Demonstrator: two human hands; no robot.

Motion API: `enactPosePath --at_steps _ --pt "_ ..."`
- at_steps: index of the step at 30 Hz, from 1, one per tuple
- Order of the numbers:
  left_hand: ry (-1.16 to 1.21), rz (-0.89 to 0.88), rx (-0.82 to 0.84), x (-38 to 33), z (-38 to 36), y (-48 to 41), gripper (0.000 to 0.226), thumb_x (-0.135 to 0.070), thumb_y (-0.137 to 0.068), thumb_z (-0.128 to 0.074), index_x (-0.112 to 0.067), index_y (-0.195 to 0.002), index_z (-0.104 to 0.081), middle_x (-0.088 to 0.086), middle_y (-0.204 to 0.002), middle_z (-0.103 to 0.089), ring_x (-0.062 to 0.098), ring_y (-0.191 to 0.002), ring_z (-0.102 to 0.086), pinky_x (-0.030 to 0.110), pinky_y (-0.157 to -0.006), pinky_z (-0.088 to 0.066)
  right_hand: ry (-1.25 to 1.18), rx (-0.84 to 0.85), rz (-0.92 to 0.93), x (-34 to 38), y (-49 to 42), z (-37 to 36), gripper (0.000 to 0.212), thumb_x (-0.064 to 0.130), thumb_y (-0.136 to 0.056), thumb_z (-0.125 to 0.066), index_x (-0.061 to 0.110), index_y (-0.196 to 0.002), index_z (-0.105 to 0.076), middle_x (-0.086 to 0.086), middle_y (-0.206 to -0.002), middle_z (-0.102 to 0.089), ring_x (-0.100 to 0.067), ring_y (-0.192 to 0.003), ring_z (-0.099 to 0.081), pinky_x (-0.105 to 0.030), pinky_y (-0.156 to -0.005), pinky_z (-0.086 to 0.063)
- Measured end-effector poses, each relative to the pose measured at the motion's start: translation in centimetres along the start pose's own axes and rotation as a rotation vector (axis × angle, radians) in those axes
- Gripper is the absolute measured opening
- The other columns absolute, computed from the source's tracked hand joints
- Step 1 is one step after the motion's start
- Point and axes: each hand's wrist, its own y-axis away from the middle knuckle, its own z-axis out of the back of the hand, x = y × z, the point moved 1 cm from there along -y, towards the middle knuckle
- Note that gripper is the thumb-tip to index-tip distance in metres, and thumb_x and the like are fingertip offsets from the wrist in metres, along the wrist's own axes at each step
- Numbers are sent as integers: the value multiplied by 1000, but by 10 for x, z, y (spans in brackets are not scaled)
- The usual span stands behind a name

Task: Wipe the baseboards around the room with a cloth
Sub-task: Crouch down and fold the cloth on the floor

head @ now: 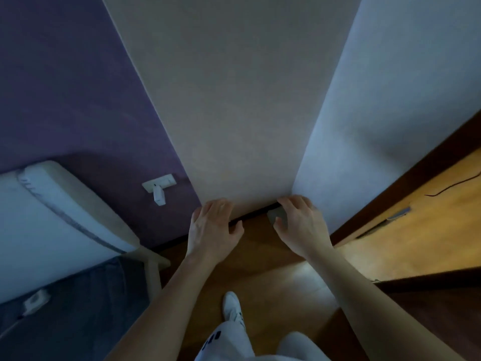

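Two grips, both bare hands, are reaching down to the foot of a narrow beige wall section that is jutting out between a purple wall and a pale one. Far left, a white mattress (52,225) is lying on its bed frame, and just beyond it a wall socket (166,181) is carrying a white plug (159,198) low on the purple wall. The left grip (213,226) is lying released, holding nothing, its fingers spreading against the bottom of the beige wall at its left corner. The dark baseboard (251,215) is showing as a thin strip between the two hands. At its right end the grey cloth (276,215) is sitting against the strip, and the right grip (299,225) is grasping it, fingers curling over the top and the thumb tucking beneath. Further right a wooden door (421,225) is standing open beside the pale wall. As I judge it, the wipe here is only starting at the right corner. The cloth is looking small and bunched, so a sweep leftward is risking bare fingertips dragging on the strip and dust being missed along its top edge. Carrying on round the left corner is risking a knock to the plug. The dim light is also making missed patches hard to spot.
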Motion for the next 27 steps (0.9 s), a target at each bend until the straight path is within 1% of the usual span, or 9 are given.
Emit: enactPosePath --at_steps 3,7,11,17,21,24,27 --pt "8 -30 30 24 -7 -36 50 -50 -96 -47 -25 -140 -49 -5 -145 -48 16 -135 -39 39 -113 -31 -8 -2 -56 10 -36 -9 48 40 -94 -51 21 -138 -50 1 -137 -53 -21 -131 -43 -37 -107 -39" --pt "3 -96 77 39 -22 -75 53 -48 -95 -50 -22 -142 -52 -2 -144 -52 16 -134 -45 38 -110 -36 16 38 -108 5 -65 -22 51 42 -96 -47 21 -142 -46 2 -141 -49 -20 -135 -39 -38 -110 -38" --pt "23 -131 132 34 -42 -102 54 -48 -95 -51 -22 -142 -51 -2 -142 -53 16 -133 -46 38 -108 -36 19 62 -157 -16 -74 -34 49 41 -94 -51 20 -138 -51 1 -136 -53 -18 -131 -44 -36 -107 -42" --pt "46 -125 219 17 -87 -123 56 -50 -96 -50 -25 -146 -47 -5 -147 -47 16 -136 -41 40 -110 -34 -5 118 -211 -61 -77 -67 49 38 -91 -58 16 -134 -57 -3 -131 -58 -22 -127 -50 -39 -102 -47" --pt "67 -99 269 10 -145 -128 56 -49 -96 -50 -26 -147 -46 -6 -149 -45 16 -137 -40 41 -112 -33 -24 176 -208 -94 -77 -114 48 38 -91 -58 18 -135 -55 -1 -132 -56 -21 -127 -49 -39 -101 -47" --pt "89 -80 312 10 -208 -125 55 -47 -95 -54 -25 -145 -48 -4 -148 -47 16 -137 -40 40 -112 -33 -36 237 -210 -120 -71 -173 48 39 -92 -56 18 -135 -54 -1 -133 -55 -21 -127 -49 -39 -101 -47" --pt "98 -86 351 18 -282 -121 56 -48 -93 -54 -26 -144 -49 -4 -148 -47 15 -137 -41 38 -111 -34 -39 287 -229 -150 -62 -243 50 44 -93 -52 20 -137 -51 2 -134 -54 -17 -128 -48 -35 -101 -48"
